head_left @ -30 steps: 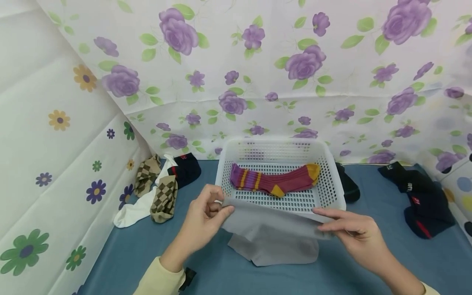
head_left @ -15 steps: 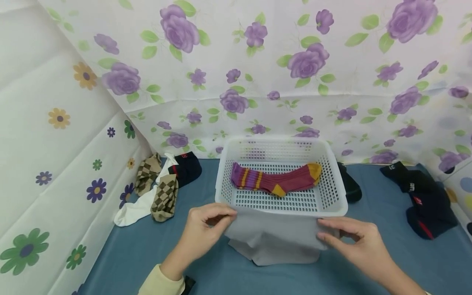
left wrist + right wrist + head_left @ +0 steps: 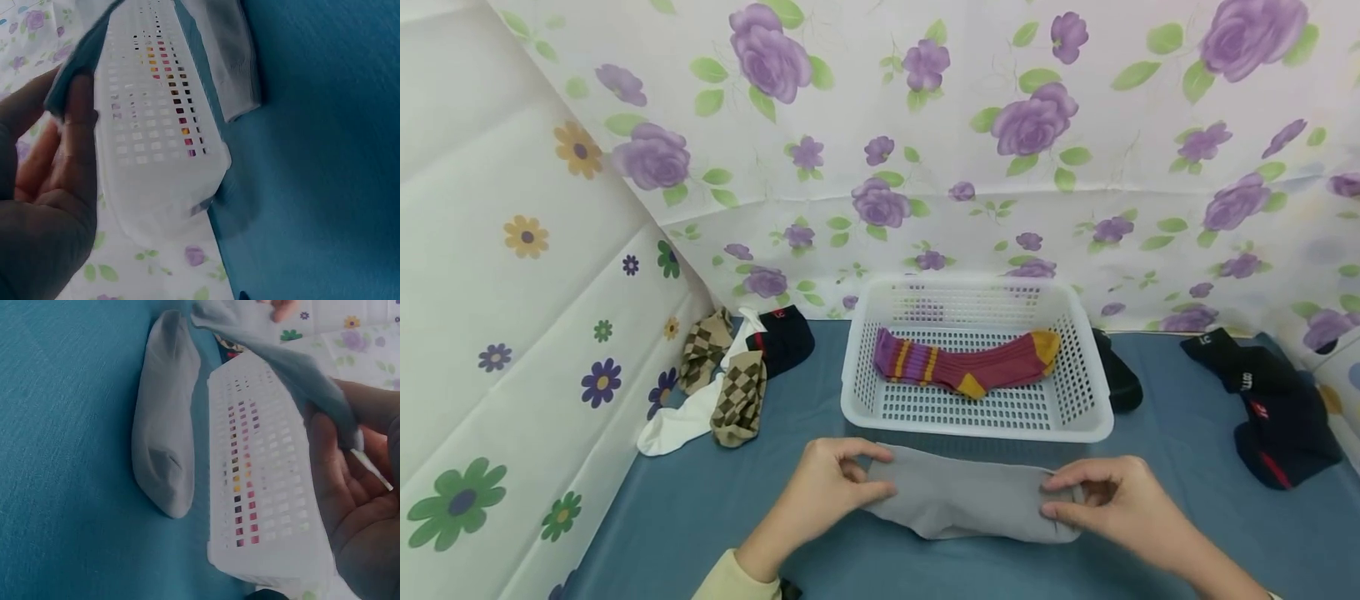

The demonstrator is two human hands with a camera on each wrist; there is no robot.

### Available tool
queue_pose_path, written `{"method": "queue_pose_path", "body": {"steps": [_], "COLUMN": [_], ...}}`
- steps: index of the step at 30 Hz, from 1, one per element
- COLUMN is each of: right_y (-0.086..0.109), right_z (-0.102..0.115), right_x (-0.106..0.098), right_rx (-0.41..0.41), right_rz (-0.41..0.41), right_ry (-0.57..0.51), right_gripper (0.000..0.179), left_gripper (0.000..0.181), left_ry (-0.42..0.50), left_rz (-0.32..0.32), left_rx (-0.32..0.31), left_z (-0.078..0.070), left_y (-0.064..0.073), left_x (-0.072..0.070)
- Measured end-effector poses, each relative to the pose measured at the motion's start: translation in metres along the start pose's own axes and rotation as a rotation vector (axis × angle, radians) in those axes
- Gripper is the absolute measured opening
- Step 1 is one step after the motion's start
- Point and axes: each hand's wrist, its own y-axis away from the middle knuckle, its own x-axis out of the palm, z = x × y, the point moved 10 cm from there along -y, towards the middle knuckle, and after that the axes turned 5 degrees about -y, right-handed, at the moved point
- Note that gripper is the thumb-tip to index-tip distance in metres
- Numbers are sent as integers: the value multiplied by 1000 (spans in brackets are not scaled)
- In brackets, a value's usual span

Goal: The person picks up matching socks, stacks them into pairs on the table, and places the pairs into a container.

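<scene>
A grey sock (image 3: 962, 492) is stretched sideways between both hands in the head view. My left hand (image 3: 838, 483) pinches its left end between thumb and fingers, and my right hand (image 3: 1112, 508) pinches the right end. A second grey sock (image 3: 165, 425) lies flat on the blue cloth below the raised one, as the right wrist view shows; from the head it is mostly hidden. Just beyond the hands stands a white perforated basket (image 3: 977, 432) holding maroon socks (image 3: 962, 364) with purple and yellow parts.
On the left of the blue cloth (image 3: 670, 533) lie checkered socks (image 3: 739, 400), a white sock (image 3: 677, 425) and a dark sock (image 3: 784, 340). Right of the basket is a black item (image 3: 1120, 375); farther right are dark socks (image 3: 1281, 417). Flowered sheets (image 3: 820, 108) rise behind and left.
Both hands have drawn the held grey sock down toward me, away from the basket's near rim, and it now covers more of the sock lying below. The camera has shifted slightly.
</scene>
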Motion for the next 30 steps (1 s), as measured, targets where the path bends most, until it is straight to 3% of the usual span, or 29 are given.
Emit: {"method": "queue_pose_path", "body": {"steps": [3,6,15,30], "right_y": [-4,-10,-20,-25], "right_z": [-12,-19,-46,-63], "right_x": [2,7,18,30], "right_rx": [82,109,259,211], "right_rz": [5,0,32,92], "right_ry": [24,66,127,328], "right_gripper": [21,22,24,22], "left_gripper": [30,30,27,30], "left_ry": [-27,-89,-158,-204], "left_rz": [39,36,-3,-7], "left_rx": [-49,-69,-63,-76], "left_z": [10,17,32,49], "left_y": [-4,-10,-27,-33], "left_x": [6,10,20,31]}}
